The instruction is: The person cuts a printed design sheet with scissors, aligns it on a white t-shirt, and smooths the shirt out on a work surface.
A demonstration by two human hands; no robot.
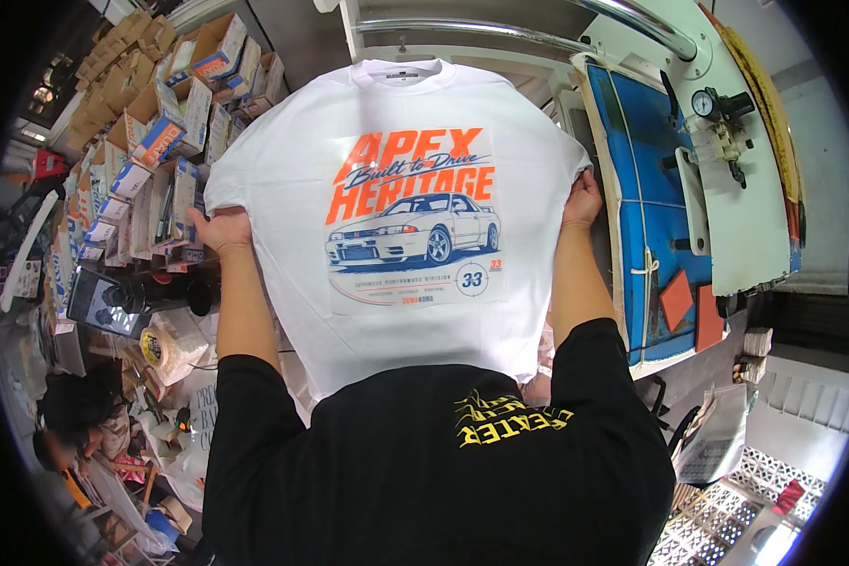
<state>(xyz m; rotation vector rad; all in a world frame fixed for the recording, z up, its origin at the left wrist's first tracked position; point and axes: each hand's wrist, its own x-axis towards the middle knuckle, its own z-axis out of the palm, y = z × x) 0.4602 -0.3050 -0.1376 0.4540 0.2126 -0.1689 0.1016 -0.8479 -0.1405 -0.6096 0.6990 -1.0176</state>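
I hold a white T-shirt spread out in front of me, its collar at the top. Its front carries a glossy printed square with orange lettering and a white car drawn in blue. My left hand grips the shirt's left side at the sleeve. My right hand grips the right side at the same height. Both forearms rise from my black top at the lower edge. The shirt's hem hangs down against my chest.
To the left stand shelves with several cardboard boxes and a cluttered bench with tape rolls. To the right is a press machine with a blue padded plate, a pressure gauge and a metal bar.
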